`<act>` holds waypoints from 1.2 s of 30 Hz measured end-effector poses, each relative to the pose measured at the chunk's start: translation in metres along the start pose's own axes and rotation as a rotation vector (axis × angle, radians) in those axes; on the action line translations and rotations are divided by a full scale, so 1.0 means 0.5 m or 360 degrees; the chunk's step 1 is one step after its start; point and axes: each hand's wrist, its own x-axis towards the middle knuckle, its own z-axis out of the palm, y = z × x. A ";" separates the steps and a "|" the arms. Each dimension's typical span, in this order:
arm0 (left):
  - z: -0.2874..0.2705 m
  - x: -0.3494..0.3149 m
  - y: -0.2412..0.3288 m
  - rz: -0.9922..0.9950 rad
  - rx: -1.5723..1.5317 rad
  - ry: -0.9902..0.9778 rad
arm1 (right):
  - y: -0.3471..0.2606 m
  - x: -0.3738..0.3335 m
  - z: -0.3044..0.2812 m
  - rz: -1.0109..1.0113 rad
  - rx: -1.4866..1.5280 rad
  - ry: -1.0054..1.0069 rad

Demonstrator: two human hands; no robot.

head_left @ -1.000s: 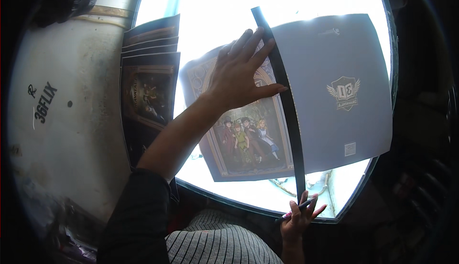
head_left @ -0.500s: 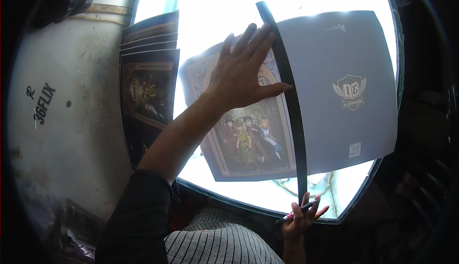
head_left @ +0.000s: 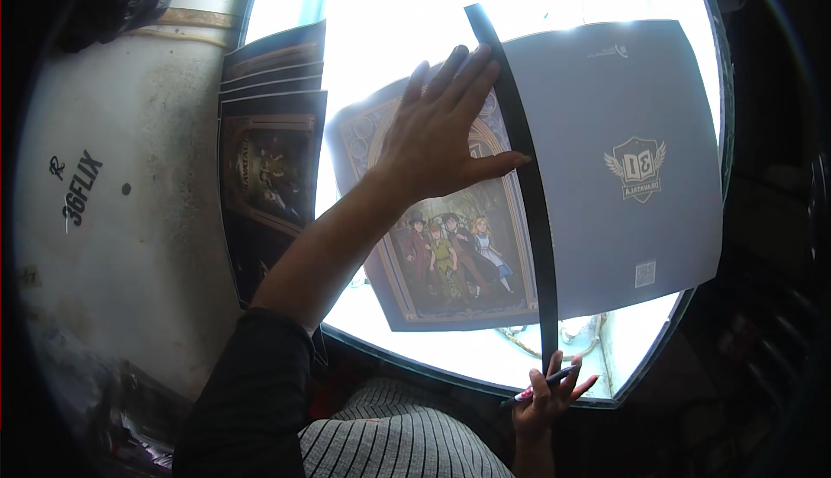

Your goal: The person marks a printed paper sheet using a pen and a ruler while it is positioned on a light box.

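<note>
A large printed cover sheet lies on a brightly lit glass surface, its picture and shield emblem showing through from below. Across it runs a long black straightedge. My left hand is spread flat on the sheet, palm down, with fingertips and thumb against the straightedge's left side. At the near edge of the glass, my right hand holds a slim pen-like tool between its fingers. Those fingers are at the straightedge's near end; whether they grip it too, I cannot tell.
A fanned stack of dark printed covers rests left of the sheet, partly behind my left forearm. Further left is a whitish worktop with a black plastic bag at its far end. The lit glass has a dark rim.
</note>
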 end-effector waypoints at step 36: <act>0.010 0.010 0.000 0.0137 -0.0109 0.0073 | 0.003 0.008 -0.007 0.0040 0.0075 0.0035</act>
